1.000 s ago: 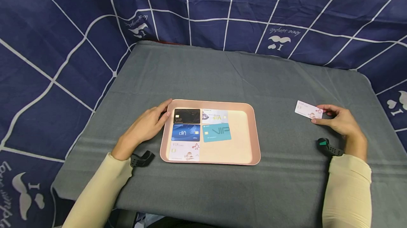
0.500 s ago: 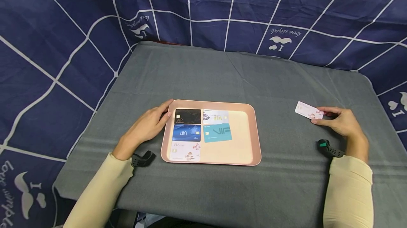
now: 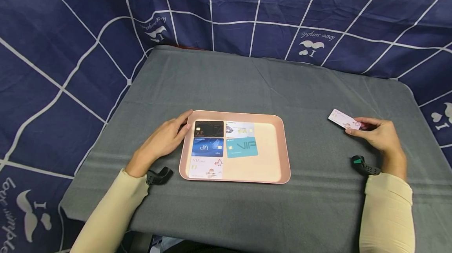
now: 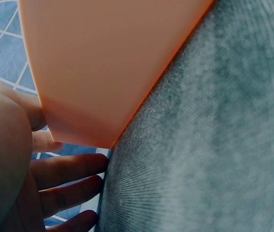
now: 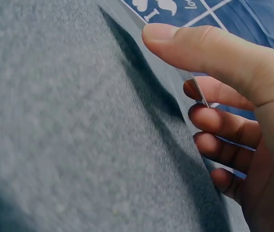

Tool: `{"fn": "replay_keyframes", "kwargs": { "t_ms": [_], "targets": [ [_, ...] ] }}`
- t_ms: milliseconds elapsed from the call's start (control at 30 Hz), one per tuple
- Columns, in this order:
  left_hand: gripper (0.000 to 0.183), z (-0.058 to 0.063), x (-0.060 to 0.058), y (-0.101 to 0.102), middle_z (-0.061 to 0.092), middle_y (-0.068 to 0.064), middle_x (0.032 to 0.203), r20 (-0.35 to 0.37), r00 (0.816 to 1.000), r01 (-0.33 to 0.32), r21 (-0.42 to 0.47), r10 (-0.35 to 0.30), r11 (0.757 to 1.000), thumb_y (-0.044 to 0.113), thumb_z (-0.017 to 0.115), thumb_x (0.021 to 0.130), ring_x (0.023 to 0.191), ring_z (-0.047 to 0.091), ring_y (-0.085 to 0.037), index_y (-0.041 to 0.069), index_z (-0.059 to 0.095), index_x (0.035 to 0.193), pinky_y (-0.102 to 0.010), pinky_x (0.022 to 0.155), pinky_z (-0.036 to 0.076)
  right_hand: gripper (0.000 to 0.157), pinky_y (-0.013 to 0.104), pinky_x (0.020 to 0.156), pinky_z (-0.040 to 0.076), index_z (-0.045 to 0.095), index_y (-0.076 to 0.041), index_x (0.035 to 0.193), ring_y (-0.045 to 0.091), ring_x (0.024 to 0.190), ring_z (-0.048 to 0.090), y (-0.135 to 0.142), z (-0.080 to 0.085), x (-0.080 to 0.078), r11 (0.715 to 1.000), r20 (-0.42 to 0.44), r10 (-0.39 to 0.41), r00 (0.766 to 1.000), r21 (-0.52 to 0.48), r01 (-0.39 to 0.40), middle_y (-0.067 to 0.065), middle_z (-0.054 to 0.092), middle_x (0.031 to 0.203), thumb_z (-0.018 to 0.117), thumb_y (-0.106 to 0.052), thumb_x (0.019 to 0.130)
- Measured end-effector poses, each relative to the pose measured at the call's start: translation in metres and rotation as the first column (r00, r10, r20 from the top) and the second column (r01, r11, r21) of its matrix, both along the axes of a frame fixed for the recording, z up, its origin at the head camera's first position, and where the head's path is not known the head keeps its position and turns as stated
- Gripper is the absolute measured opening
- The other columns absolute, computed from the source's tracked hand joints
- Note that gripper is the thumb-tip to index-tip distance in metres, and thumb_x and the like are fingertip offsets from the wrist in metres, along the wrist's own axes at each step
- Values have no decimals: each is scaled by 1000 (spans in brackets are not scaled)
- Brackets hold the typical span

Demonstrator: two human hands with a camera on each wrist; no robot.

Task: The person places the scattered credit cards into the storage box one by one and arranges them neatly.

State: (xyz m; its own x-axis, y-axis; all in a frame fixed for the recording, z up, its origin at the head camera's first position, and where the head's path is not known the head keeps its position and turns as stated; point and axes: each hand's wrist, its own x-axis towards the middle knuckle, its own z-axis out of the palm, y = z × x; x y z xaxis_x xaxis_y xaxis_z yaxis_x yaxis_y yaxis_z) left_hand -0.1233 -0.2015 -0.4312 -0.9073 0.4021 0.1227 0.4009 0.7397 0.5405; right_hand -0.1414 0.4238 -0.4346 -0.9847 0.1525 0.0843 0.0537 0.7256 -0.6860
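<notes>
My right hand pinches a white-and-pink VIP card between thumb and fingers, tilted a little above the cloth at the right. In the right wrist view only a thin edge of the card shows behind the thumb. A pink tray lies mid-table. My left hand touches its left rim with thumb and index finger, the fingers fairly straight. Inside the tray are a black card, a blue card, a matching pink-flowered card, a white card and a teal card.
Grey cloth covers the table, with a few creases. Navy curtains with white grid lines stand along the back and both sides. Each wrist wears a dark camera mount, the left one close to the tray's side.
The card in my right hand has risen slightly and tipped, with a dark shadow now under its near edge. My left hand and the tray have stayed in place.
</notes>
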Motion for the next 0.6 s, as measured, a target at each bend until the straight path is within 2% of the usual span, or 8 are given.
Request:
{"fn": "replay_keyframes", "kwargs": {
  "t_ms": [167, 433, 600],
  "targets": [
    [48, 0, 0, 0, 59, -31, 127, -7, 1000, 4, 3, -4, 1000, 19, 47, 106, 115, 59, -43, 0, 40, 149, -56, 96, 44, 33, 16, 48, 37, 75, -36, 88, -4, 58, 50, -6, 2, -2, 998, -31, -35, 999, -45, 34, -23, 58, 64, 92, -14, 69],
    [48, 1, 1, 0, 60, -31, 125, -18, 1000, 7, -4, -7, 1000, 19, 48, 105, 113, 60, -43, -1, 40, 149, -56, 95, 45, 36, 12, 49, 39, 76, -30, 91, -6, 57, 52, -18, 14, -4, 994, -74, -7, 997, -108, -1, -21, 60, 64, 89, -5, 70],
    [49, 2, 1, 0, 58, -31, 127, -12, 1000, 5, -1, -5, 1000, 19, 47, 106, 115, 59, -43, -1, 39, 149, -56, 96, 44, 35, 11, 50, 42, 77, -19, 97, -5, 58, 54, -26, 23, -6, 995, -80, 11, 997, -97, -19, -20, 62, 65, 90, -3, 69]
  ]
}}
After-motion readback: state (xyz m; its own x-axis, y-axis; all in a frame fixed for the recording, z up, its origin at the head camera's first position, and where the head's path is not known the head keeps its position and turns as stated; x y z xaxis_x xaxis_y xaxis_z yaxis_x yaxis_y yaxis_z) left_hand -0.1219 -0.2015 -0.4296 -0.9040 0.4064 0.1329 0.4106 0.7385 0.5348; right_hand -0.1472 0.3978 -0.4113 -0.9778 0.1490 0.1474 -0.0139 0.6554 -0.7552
